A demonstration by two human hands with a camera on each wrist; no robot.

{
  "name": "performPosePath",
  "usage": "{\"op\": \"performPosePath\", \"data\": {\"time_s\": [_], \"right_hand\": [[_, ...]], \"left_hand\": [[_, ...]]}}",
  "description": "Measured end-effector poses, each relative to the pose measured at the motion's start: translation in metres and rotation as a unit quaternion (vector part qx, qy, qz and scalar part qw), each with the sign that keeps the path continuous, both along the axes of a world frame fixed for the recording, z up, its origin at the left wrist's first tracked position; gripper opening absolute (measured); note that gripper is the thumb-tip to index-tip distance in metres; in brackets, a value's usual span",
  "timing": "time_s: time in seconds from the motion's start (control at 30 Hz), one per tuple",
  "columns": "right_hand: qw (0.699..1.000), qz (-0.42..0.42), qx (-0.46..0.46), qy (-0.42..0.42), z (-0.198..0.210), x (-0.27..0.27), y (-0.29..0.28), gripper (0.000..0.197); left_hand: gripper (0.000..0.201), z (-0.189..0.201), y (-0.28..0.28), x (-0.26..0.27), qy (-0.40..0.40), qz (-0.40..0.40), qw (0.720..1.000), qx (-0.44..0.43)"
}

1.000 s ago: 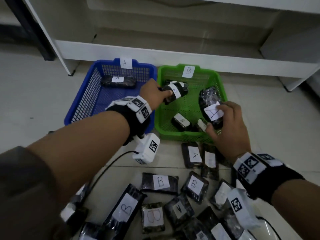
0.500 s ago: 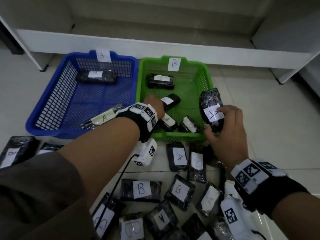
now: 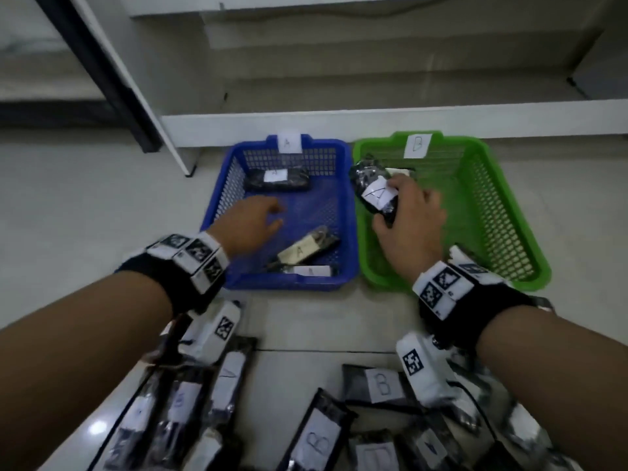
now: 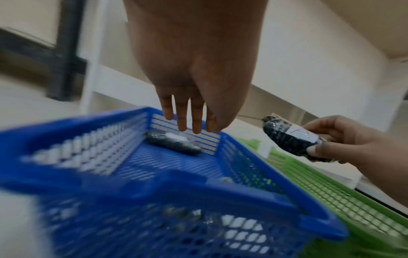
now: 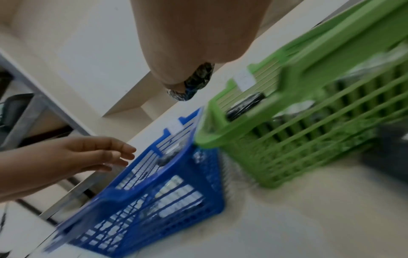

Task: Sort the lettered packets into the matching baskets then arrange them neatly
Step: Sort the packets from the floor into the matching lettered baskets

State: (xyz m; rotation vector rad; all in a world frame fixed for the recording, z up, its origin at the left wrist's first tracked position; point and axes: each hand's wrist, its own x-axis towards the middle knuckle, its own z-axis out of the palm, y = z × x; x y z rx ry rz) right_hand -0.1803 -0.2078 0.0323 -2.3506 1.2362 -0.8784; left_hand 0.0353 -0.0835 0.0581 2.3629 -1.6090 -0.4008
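Note:
A blue basket (image 3: 350, 212) labelled A stands left of a green basket (image 3: 503, 212) labelled B. My right hand (image 3: 406, 215) grips a black packet marked A (image 3: 373, 190), held above the green basket's left edge beside the blue basket; the left wrist view shows the same packet (image 4: 287, 139) pinched in that hand (image 4: 335, 141). My left hand (image 3: 253, 222) hovers empty over the blue basket's left part, fingers straight (image 4: 183, 118). In the blue basket an A packet (image 3: 277, 178) lies at the back, and two more (image 3: 306, 249) lie near the front.
Several black packets marked A or B (image 3: 319, 440) lie scattered on the floor in front of the baskets. A white shelf unit (image 3: 339, 120) runs just behind both baskets, with a dark post (image 3: 112, 93) at the left. A packet (image 5: 245, 104) lies in the green basket.
My left hand let go of the B packet in the green basket and moved left over the blue basket. My right hand carried the A packet left toward the blue basket.

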Motion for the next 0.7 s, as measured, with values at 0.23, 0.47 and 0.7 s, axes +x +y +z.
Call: {"op": "performPosePath", "data": {"time_s": [0.23, 0.47, 0.7], "right_hand": [[0.98, 0.151, 0.127, 0.02, -0.019, 0.097, 0.068, 0.053], [0.936, 0.22, 0.205, 0.182, -0.037, 0.142, 0.076, 0.037], [0.954, 0.241, 0.09, 0.152, -0.042, 0.151, 0.065, 0.032]], "left_hand": [[0.05, -0.034, 0.11, 0.046, -0.04, -0.063, 0.994, 0.075], [0.036, -0.061, 0.117, 0.042, -0.091, -0.121, 0.987, 0.053], [0.03, -0.063, 0.115, 0.046, -0.043, -0.107, 0.993, -0.016]]}}
